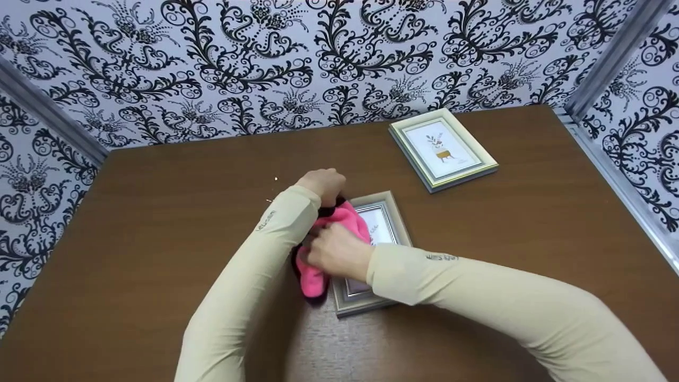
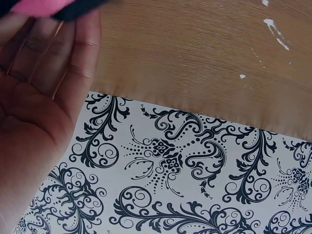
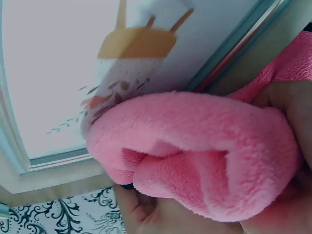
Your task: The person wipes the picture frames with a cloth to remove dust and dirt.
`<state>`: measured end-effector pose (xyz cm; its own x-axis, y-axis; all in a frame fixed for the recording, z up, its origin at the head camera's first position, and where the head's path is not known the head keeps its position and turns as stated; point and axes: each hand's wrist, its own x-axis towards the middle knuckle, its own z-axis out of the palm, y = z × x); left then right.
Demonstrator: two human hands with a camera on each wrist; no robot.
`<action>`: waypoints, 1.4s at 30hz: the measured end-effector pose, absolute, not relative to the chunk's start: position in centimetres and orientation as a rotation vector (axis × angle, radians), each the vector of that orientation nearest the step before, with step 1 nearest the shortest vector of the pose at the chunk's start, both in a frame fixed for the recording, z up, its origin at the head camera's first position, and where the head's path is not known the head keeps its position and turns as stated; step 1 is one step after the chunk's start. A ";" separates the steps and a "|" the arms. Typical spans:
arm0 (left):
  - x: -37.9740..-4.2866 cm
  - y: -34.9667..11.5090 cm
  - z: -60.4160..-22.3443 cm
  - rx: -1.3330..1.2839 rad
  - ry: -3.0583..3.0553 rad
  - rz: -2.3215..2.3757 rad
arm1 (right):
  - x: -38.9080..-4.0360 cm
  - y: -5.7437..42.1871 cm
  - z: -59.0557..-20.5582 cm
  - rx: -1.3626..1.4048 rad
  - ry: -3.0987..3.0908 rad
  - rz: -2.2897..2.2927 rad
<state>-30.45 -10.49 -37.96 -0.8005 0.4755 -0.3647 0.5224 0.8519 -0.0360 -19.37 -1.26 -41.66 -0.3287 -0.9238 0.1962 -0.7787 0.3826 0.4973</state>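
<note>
A pink plush cloth with a dark edge lies bunched over the left part of a grey-beige picture frame. My left hand grips the cloth's dark-edged far end near the frame's upper left corner. In the left wrist view, its fingers bend around the pink and black edge. Lower down, my right hand holds a bunched part of the cloth over the frame. The right wrist view has the folded cloth against the frame's print, an orange pot on legs with leaves.
A second picture frame, cream with a similar plant print, lies farther back on the right of the brown table. Small white specks mark the wood left of my left hand. Black-and-white patterned walls border the table's back and sides.
</note>
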 end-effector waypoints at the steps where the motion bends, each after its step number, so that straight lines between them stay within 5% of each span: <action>1: -30.5 -10.5 -38.0 0.743 2.686 -0.190 | -19.5 -1.3 -41.7 1.465 -2.200 -0.437; 15: -30.8 -10.5 -38.3 0.761 2.672 -0.195 | -14.9 1.8 -40.5 1.897 -2.189 -0.259; 22: -30.7 -10.5 -38.4 0.745 2.677 -0.212 | -13.1 4.4 -40.5 1.859 -2.241 -0.073; 35: -28.9 -13.0 -38.3 0.800 2.729 0.118 | -16.3 4.3 -41.1 1.693 -2.545 0.118; 42: -23.9 -15.9 -35.7 0.869 3.008 0.138 | -17.4 4.5 -40.9 1.645 -2.627 0.157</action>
